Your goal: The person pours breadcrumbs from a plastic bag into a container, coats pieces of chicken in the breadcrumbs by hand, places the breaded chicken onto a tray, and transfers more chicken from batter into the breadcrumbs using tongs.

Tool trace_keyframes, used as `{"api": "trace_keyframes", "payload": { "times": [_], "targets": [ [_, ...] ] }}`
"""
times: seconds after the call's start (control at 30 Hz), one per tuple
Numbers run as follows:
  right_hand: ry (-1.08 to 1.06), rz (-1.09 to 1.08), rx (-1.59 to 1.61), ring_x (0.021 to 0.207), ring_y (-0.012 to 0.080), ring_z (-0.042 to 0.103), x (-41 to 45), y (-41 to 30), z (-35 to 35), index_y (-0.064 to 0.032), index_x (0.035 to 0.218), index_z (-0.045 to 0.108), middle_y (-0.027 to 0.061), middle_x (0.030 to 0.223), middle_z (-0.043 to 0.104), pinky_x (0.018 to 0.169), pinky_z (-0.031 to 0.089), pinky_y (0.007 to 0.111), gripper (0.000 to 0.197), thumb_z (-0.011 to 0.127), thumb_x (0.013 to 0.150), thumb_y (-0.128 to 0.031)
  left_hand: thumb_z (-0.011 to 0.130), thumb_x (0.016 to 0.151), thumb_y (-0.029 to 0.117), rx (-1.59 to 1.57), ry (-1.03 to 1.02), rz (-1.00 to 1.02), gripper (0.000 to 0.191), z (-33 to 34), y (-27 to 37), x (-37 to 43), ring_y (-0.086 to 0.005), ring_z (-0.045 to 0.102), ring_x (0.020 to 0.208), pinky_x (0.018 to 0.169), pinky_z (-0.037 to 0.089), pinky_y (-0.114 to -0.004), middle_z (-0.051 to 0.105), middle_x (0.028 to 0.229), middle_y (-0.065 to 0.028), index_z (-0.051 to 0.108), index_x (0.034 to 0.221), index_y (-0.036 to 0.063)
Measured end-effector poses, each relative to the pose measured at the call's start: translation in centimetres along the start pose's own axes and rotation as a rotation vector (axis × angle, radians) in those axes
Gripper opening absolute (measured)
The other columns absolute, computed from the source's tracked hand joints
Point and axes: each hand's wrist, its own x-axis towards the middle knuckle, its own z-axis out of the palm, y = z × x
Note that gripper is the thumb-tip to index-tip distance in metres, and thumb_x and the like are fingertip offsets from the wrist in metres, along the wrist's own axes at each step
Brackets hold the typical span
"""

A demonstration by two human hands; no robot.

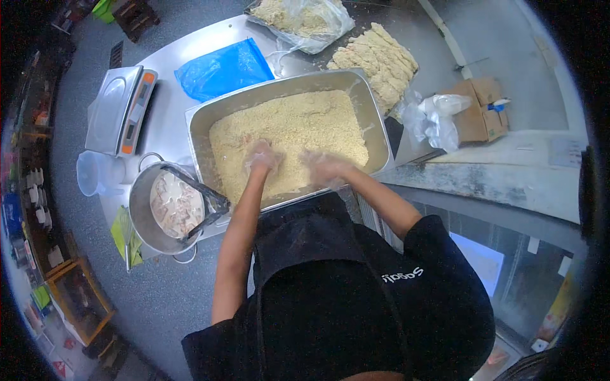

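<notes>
A deep steel pan [374, 119] holds a thick bed of pale yellow breadcrumbs [295, 116]. My left hand [262, 157], in a clear plastic glove, presses on the crumbs left of the middle. Just beyond its fingers, a pinkish patch [246, 139] shows through the coating. My right hand [326, 167], gloved too, reaches into the crumbs by the pan's near side, blurred, with its fingers toward the left hand. Whether either hand grips something under the crumbs is hidden. Left of the pan, a steel pot [138, 209] contains raw meat pieces [176, 205] in a whitish liquid.
Behind the pan lie a blue plastic bag [226, 69], a bag of crumbs [310, 24] and a tray of crumb-coated pieces [376, 62]. A digital scale [114, 109], plastic jug [97, 174] and whisk [126, 233] stand left. A cardboard box [476, 109] sits right.
</notes>
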Motion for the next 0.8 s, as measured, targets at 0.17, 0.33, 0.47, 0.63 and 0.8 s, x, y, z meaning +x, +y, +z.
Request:
{"api": "trace_keyframes", "payload": {
  "times": [0.17, 0.33, 0.47, 0.63, 0.8],
  "targets": [
    [-0.081, 0.166, 0.503, 0.125, 0.0282, 0.046, -0.9, 2.0, -6.5, -0.0106, 0.134, 0.046, 0.0129, 0.134, 0.049, 0.108, 0.031, 0.036, 0.055, 0.051, 0.090, -0.042, 0.072, 0.065, 0.052, 0.097, -0.252, -0.024, 0.056, -1.3, -0.9, 0.4, -0.0311, 0.066, 0.079, 0.068, 0.051, -0.042, 0.068, 0.086, -0.0202, 0.068, 0.092, 0.0029],
    [0.051, 0.182, 0.789, 0.114, 0.0248, 0.055, -1.8, 1.9, -11.1, -0.0020, 0.128, 0.051, 0.0103, 0.127, 0.056, 0.102, 0.039, 0.037, 0.050, 0.060, 0.088, -0.031, 0.072, 0.064, 0.045, -0.156, -0.354, -0.027, 0.068, -5.7, 6.3, -0.9, -0.0365, 0.061, 0.100, 0.087, 0.048, -0.041, 0.062, 0.109, -0.0246, 0.060, 0.113, -0.0006],
    [0.138, 0.043, 1.454, 0.121, 0.0221, 0.049, -0.4, 0.9, -14.0, 0.0026, 0.128, 0.049, 0.0136, 0.131, 0.052, 0.105, 0.034, 0.036, 0.052, 0.047, 0.095, -0.037, 0.071, 0.067, 0.043, -0.209, -0.215, 0.112, 0.067, -11.6, 12.6, -3.3, -0.0358, 0.059, 0.102, 0.089, 0.046, -0.041, 0.061, 0.111, -0.0243, 0.056, 0.118, 0.0011],
    [-0.232, -0.274, 1.728, 0.122, 0.0219, 0.046, 2.7, 6.0, -11.9, 0.0027, 0.128, 0.049, 0.0130, 0.133, 0.050, 0.108, 0.030, 0.038, 0.052, 0.053, 0.093, -0.035, 0.070, 0.072, 0.040, -0.202, -0.189, 0.334, 0.061, -18.9, 18.6, -3.4, -0.0349, 0.059, 0.101, 0.089, 0.046, -0.041, 0.061, 0.111, -0.0220, 0.055, 0.119, 0.0020],
    [-0.040, -0.012, 1.827, 0.121, 0.0204, 0.045, -1.9, 6.6, -9.3, -0.0062, 0.131, 0.048, 0.0071, 0.136, 0.044, 0.104, 0.034, 0.036, 0.047, 0.053, 0.092, -0.032, 0.068, 0.078, 0.038, -0.241, 0.118, 0.006, 0.051, -17.5, 18.4, -2.5, -0.0297, 0.060, 0.103, 0.090, 0.046, -0.037, 0.063, 0.109, -0.0189, 0.059, 0.117, 0.0072]
  ]
}}
